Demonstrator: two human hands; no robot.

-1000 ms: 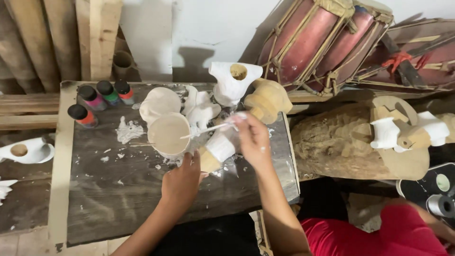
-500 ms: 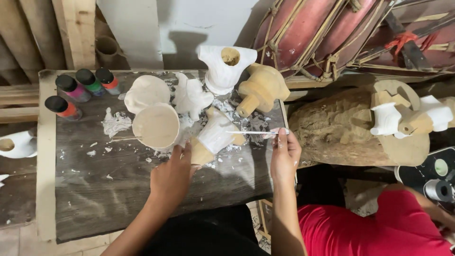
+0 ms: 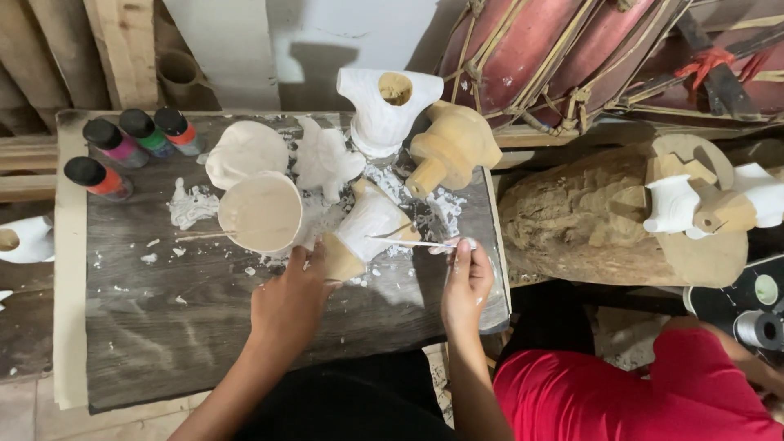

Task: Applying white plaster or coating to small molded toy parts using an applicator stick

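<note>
Left hand (image 3: 290, 306) is gripping the base of a half-whitened wooden piece (image 3: 363, 233); right hand (image 3: 465, 286) is pinching a thin brush (image 3: 412, 242) pointing toward it.

A dark wooden board (image 3: 163, 327), smeared with white paint, carries the work. On it lie four paint bottles (image 3: 131, 147) at the far left corner, a bowl of pale paint (image 3: 261, 212), a white lid (image 3: 245, 151), a white figure (image 3: 327, 159), a half-painted carving (image 3: 363, 233), a white-painted carving (image 3: 388, 110) and a bare wooden carving (image 3: 453, 147).
</note>
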